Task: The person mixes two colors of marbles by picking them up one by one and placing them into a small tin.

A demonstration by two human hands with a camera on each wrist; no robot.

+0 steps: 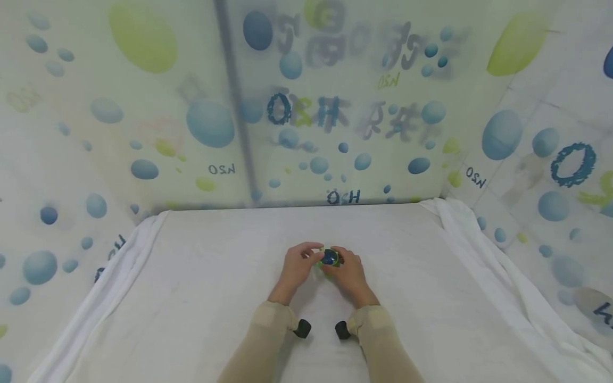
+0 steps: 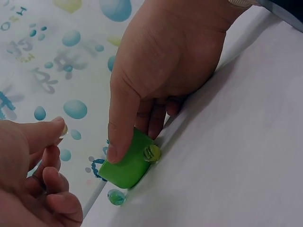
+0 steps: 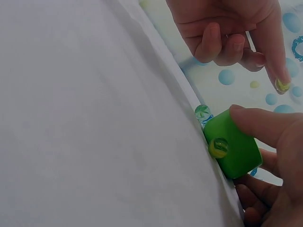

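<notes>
My right hand (image 1: 348, 268) grips a small green cup (image 3: 232, 144) with rounded corners, thumb on one side and fingers on the other. Seen from above, the cup's opening (image 1: 329, 258) looks dark blue; what lies inside is too small to tell. Close to the cup, my left hand (image 1: 298, 264) pinches a clear marble with yellow in it (image 3: 282, 85) between thumb and forefinger. A yellow-green marble (image 3: 218, 148) lies against the near side of the cup. Beside the cup's other end is a clear marble with a green swirl (image 2: 116, 196).
A white cloth (image 1: 201, 276) covers the table, bunched into folds along the left and right edges. Patterned panels (image 1: 306, 149) with blue and green spots stand behind and at both sides. Each sleeve has a dark wrist device (image 1: 303, 329) at the cuff.
</notes>
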